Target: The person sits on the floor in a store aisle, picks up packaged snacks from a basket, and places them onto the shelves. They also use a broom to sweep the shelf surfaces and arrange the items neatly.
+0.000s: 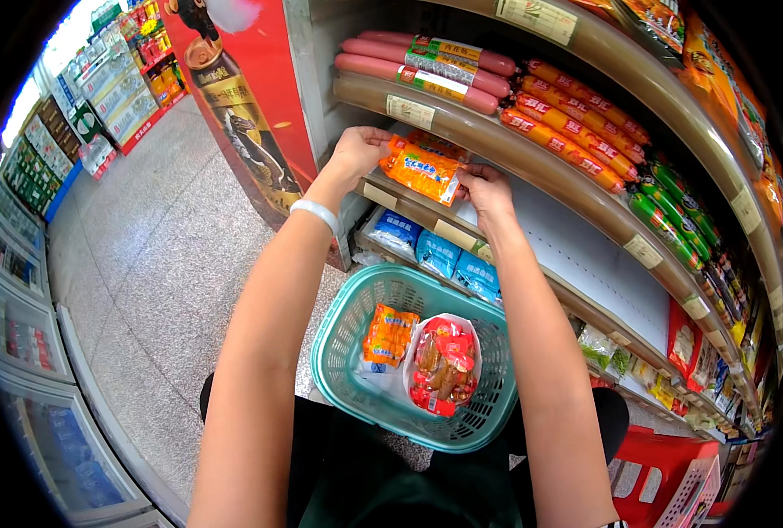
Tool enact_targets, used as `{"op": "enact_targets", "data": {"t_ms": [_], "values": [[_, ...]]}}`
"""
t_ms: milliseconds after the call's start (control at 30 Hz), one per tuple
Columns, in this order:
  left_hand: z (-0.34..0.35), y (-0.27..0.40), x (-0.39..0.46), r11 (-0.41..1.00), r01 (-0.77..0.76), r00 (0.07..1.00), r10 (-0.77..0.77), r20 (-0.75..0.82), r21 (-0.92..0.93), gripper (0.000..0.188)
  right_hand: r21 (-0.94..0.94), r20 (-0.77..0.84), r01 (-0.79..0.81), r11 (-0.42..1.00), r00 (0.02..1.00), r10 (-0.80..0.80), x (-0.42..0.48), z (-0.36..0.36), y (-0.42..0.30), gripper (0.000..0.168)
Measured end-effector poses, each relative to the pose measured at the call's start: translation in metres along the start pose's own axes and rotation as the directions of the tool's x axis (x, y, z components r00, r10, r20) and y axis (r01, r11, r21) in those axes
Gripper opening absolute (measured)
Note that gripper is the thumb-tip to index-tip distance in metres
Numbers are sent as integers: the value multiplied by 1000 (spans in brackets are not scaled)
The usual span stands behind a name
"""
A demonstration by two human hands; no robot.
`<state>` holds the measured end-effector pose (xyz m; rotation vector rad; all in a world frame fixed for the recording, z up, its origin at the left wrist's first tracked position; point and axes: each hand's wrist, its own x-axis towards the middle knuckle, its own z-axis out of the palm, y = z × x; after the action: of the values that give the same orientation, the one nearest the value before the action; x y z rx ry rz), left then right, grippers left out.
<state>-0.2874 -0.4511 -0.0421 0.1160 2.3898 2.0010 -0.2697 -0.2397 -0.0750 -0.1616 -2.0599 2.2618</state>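
An orange plastic food packet (423, 170) is held flat between my two hands at the left end of a store shelf (563, 251). My left hand (360, 153) pinches its upper left corner, and my right hand (487, 191) grips the right end. Another reddish-orange packet (441, 142) lies just behind it on the shelf. Below my arms, a teal plastic basket (345, 290) stands on the floor in front of my knees. Inside it are several similar orange packets (389, 330) and a white tub (476, 330) filled with red and brown wrapped snacks (445, 363).
Pink sausages (431, 63), orange-red sausages (569, 135) and green-wrapped ones (675, 211) fill the shelf above. Blue bags (439, 252) sit on the shelf below. A red advertising panel (253, 79) borders the left end. Glass-fronted cabinets (61, 449) line the far left; a red crate (662, 455) is lower right.
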Motion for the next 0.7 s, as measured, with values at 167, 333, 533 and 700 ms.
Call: {"op": "enact_targets", "data": {"t_ms": [167, 333, 533, 700], "values": [[-1, -24, 22, 996, 6, 1000, -5, -14, 93, 29, 28, -99, -33, 999, 994, 36, 6, 10, 18, 14], [0, -37, 30, 944, 15, 1000, -13, -8, 329, 28, -129, -73, -25, 991, 997, 16, 9, 8, 26, 15], [-3, -47, 43, 860, 21, 999, -1, -40, 510, 26, -248, -48, -36, 968, 999, 25, 10, 13, 21, 16], [4, -35, 41, 752, 37, 999, -7, -48, 659, 22, -316, -49, -14, 949, 999, -2, 12, 12, 20, 15]]}}
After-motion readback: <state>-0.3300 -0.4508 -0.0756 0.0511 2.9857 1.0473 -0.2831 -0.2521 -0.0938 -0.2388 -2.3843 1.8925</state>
